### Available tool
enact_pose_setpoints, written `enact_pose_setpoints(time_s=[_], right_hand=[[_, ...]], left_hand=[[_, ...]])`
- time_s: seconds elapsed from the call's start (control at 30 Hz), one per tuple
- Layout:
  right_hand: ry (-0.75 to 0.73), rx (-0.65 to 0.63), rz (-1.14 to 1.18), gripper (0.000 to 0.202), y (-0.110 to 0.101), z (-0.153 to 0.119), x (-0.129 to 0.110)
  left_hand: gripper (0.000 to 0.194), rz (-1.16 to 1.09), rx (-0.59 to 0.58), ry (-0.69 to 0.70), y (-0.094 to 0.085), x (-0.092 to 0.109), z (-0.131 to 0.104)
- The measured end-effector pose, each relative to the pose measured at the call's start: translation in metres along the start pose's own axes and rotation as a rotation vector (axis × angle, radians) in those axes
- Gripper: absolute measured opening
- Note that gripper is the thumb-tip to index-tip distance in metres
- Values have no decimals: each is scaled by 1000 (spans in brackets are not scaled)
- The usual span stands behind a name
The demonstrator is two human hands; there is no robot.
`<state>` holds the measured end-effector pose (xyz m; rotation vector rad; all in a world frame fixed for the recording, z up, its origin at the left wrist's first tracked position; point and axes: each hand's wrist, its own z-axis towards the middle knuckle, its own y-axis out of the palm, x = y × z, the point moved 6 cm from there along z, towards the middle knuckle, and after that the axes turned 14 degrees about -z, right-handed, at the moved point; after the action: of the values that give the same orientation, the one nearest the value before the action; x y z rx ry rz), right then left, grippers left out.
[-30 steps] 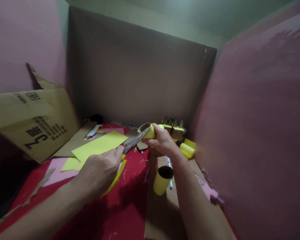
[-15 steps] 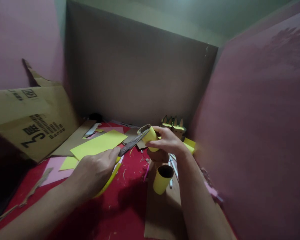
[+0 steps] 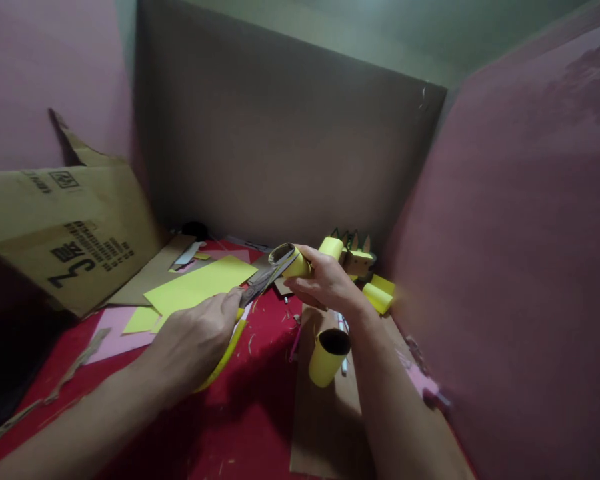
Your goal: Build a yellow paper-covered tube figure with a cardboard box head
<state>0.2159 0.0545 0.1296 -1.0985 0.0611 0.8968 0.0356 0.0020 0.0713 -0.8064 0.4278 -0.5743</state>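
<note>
My left hand (image 3: 205, 333) is closed around the yellow handles of a pair of scissors (image 3: 260, 285). The dark blades reach up and right to the rim of a yellow paper-covered tube (image 3: 299, 264). My right hand (image 3: 326, 279) grips that tube, its dark open end turned to the left. Whether the blades are cutting into the rim I cannot tell. Below my right wrist, a second yellow tube (image 3: 325, 367) stands slightly tilted on a cardboard strip (image 3: 325, 437), its open end up.
Yellow paper (image 3: 200, 287) lies over pink sheets (image 3: 123, 337) on the red tabletop (image 3: 245, 427), amid scraps. A large cardboard box (image 3: 75, 233) stands at left. Behind my right hand is a cardboard piece with pointed tips (image 3: 363, 257). A yellow roll (image 3: 379, 297) lies right.
The held tube has turned and tipped further left, and my right hand has shifted slightly left. The scissors stay at its rim. Another yellow piece behind my right hand has come into view.
</note>
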Motion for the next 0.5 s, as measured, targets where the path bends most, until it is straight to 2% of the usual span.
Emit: enact_pose_setpoints(time_s=[0.13,0.27,0.5], right_hand=[[9,35,-18,47,1,1,1],[23,49,-56,47,3,2,4],[25,124,-174,47,1,4,7]], left_hand=[[33,30,18,5,-4,2,1],[34,72,48,-21,2,-6,-3],[33,2,11,-23,-1,-4,-3]])
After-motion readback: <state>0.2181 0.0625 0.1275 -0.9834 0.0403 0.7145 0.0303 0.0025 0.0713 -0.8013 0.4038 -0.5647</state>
